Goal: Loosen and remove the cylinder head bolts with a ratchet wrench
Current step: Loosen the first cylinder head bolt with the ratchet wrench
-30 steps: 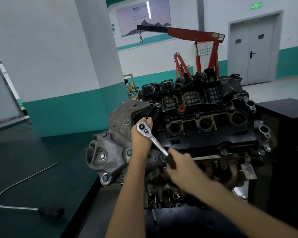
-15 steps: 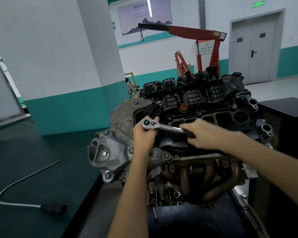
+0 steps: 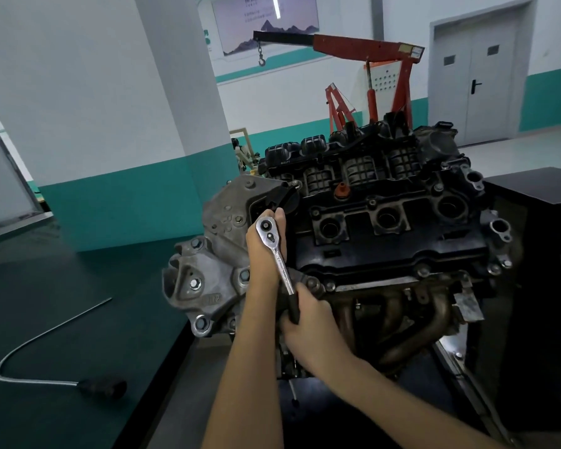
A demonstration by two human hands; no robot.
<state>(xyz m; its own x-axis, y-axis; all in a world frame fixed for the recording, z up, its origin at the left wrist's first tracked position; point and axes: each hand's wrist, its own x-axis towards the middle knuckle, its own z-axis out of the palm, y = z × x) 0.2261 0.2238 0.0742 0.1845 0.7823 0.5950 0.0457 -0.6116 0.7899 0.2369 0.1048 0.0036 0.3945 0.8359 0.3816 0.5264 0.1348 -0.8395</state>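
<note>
The ratchet (image 3: 280,267) has swung since half a second ago. Then its handle lay nearly level, pointing right across the engine (image 3: 386,247); now it points down towards the person. The right grip (image 3: 308,319), a bare hand, has come with it from over the black cover to the engine's front edge, where it is wrapped round the black handle end. The left grip (image 3: 261,254) stays at the ratchet head, cupping it from behind with the thumb up beside it. The head sits at the cover's left front corner, as it did before. The view has also tilted slightly.

A raised mark on the grey casting at lower left cannot be read for sure. The text on the wall poster (image 3: 266,17) is too blurred to read.

The bolt under the ratchet head is hidden, and so are the left fingers behind it. The top of the poster is cut off by the frame edge. A bent rod (image 3: 46,380) with a dark handle lies on the tabletop (image 3: 62,286) well to the left, and a red hoist (image 3: 370,48) stands behind.
</note>
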